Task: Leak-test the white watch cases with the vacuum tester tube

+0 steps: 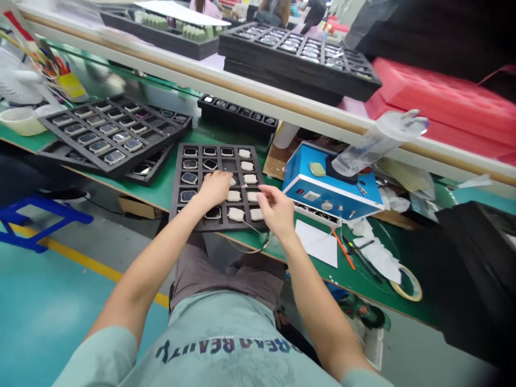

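A black foam tray (176,185) lies at the bench's front edge before me, its slots holding dark-screened square watch cases (189,178) on the left and pale-covered ones (236,215) on the right. My left hand (217,188) reaches over the middle of the tray, its fingers closed at a pale watch case (233,182) that they partly hide. Over the tray's right edge is my right hand (277,208), fingers loosely bent and apart, close to another pale case (252,196). Nothing shows in it. A thin cable (252,227) runs from the lower pale case toward the right.
Stacked trays of watch cases (108,129) stand left. On the right are a blue box device (334,188) carrying a clear cylinder (363,145), white paper (316,243), an orange stick (342,248) and a tape roll (417,287). A shelf (193,78) crosses above with more trays.
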### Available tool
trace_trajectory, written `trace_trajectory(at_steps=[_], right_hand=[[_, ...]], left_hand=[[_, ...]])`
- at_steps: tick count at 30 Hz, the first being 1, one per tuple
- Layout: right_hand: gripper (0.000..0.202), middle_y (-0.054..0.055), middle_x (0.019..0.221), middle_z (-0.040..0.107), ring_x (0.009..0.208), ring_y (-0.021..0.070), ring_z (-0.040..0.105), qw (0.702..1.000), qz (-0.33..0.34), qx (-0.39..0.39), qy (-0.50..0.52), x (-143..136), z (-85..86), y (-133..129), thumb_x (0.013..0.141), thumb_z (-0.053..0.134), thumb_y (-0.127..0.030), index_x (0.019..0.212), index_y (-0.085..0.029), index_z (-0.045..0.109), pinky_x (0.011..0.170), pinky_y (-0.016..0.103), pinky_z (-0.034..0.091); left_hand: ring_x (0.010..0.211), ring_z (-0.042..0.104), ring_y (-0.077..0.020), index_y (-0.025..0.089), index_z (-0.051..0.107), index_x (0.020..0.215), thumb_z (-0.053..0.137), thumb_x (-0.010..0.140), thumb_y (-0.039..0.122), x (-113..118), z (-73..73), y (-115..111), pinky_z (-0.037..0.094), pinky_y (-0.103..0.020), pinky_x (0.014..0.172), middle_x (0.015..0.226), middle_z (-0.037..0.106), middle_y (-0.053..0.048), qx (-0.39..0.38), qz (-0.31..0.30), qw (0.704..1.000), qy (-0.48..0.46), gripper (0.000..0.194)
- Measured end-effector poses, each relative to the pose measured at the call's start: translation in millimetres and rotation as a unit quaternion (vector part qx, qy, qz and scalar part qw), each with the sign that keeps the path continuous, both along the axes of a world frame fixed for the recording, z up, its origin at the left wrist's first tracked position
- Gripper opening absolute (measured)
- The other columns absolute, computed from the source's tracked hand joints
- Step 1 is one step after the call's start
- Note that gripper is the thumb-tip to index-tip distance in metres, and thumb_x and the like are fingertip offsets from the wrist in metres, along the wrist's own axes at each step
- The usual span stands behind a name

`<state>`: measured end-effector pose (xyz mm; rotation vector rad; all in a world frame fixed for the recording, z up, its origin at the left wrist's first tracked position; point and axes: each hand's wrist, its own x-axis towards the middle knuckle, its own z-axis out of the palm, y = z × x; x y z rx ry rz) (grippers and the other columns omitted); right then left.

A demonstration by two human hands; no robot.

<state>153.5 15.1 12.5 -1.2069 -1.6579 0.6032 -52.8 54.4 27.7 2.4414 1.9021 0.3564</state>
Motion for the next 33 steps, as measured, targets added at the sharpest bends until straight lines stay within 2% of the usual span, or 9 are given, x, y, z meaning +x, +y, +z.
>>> trace_trajectory(at_steps=[4,6,10,13,17,22,25,29,33], right_hand=[[0.045,-0.003,0.075,0.056,0.060,0.0106,0.052,0.954,-0.247,0.067,0.154,44,-14.7,-86,0.087,0.067,-0.037,0.127,-0.020,0.057,0.059,0.024,0.046],[0.051,-0.008,0.070,0.046,0.052,0.0078,0.041,0.914,-0.305,-0.006,0.267,61,-27.8,-113,0.083,0.071,-0.037,0.128,-0.023,0.050,0.049,0.020,0.038],[0.048,-0.009,0.069,0.040,0.048,0.0045,0.033,0.823,-0.174,-0.264,0.471,79,-37.7,-124,0.077,0.076,-0.045,0.112,-0.022,0.055,0.041,0.014,0.026],[0.037,-0.007,0.067,0.036,0.049,0.0040,0.030,0.795,-0.036,-0.342,0.499,74,-26.6,-115,0.075,0.077,-0.045,0.099,-0.021,0.062,0.040,0.013,0.026],[0.027,-0.004,0.070,0.047,0.053,0.0069,0.042,0.814,0.091,-0.298,0.490,53,-5.2,-104,0.078,0.076,-0.043,0.091,-0.024,0.063,0.041,0.017,0.036],[0.021,-0.003,0.072,0.056,0.057,0.0086,0.053,0.879,0.193,-0.199,0.388,20,11.4,-66,0.086,0.074,-0.038,0.100,-0.024,0.068,0.045,0.019,0.044],[0.020,0.001,0.086,0.063,0.064,0.0091,0.059,0.931,0.188,-0.082,0.301,6,17.3,-29,0.090,0.072,-0.039,0.101,-0.022,0.071,0.051,0.021,0.051],[0.028,0.008,0.117,0.064,0.092,0.0149,0.068,0.963,0.092,0.057,0.246,-2,12.7,10,0.097,0.061,-0.049,0.101,-0.022,0.067,0.069,0.027,0.062],[0.030,0.008,0.118,0.066,0.101,0.0165,0.072,0.956,0.036,0.059,0.284,-5,-4.8,19,0.104,0.049,-0.050,0.108,-0.022,0.057,0.077,0.029,0.065]], left_hand=[[0.123,0.051,-0.0320,0.015,0.067,0.122,0.052,0.097,0.027,1,-3.5,-15,0.043,-0.046,0.099,0.128,0.063,-0.016,0.040,-0.012,0.999,-0.010,0.032],[0.117,0.052,-0.0339,0.015,0.071,0.116,0.052,0.098,0.034,6,-6.1,-22,0.043,-0.049,0.097,0.120,0.064,-0.017,0.019,-0.016,1.000,0.011,0.032],[0.118,0.050,-0.0369,0.015,0.070,0.123,0.051,0.099,0.038,14,-8.7,-24,0.042,-0.053,0.097,0.123,0.061,-0.018,-0.015,-0.019,0.999,0.027,0.039],[0.117,0.051,-0.0349,0.017,0.070,0.122,0.058,0.095,0.038,15,-10.1,-21,0.042,-0.051,0.099,0.124,0.062,-0.015,-0.025,-0.010,0.999,-0.019,0.036],[0.112,0.056,-0.0303,0.016,0.066,0.118,0.066,0.088,0.028,16,-13.2,-26,0.044,-0.045,0.099,0.112,0.068,-0.010,-0.023,-0.002,0.994,-0.102,0.032],[0.111,0.061,-0.0228,0.016,0.063,0.120,0.058,0.089,0.017,30,-19.0,-30,0.047,-0.036,0.100,0.120,0.066,-0.011,0.020,-0.004,0.967,-0.254,0.031],[0.097,0.064,-0.0187,0.016,0.062,0.105,0.063,0.090,0.028,43,-22.0,-30,0.053,-0.031,0.088,0.106,0.068,-0.009,0.029,0.028,0.877,-0.480,0.020],[0.082,0.067,-0.0148,0.018,0.053,0.108,0.071,0.085,0.044,55,-24.3,-31,0.055,-0.026,0.072,0.100,0.068,-0.007,-0.040,0.076,0.721,-0.687,0.039],[0.070,0.059,-0.0100,0.019,0.051,0.115,0.073,0.084,0.046,58,-23.6,-34,0.046,-0.020,0.060,0.090,0.062,-0.003,-0.017,0.098,0.708,-0.700,0.047]])
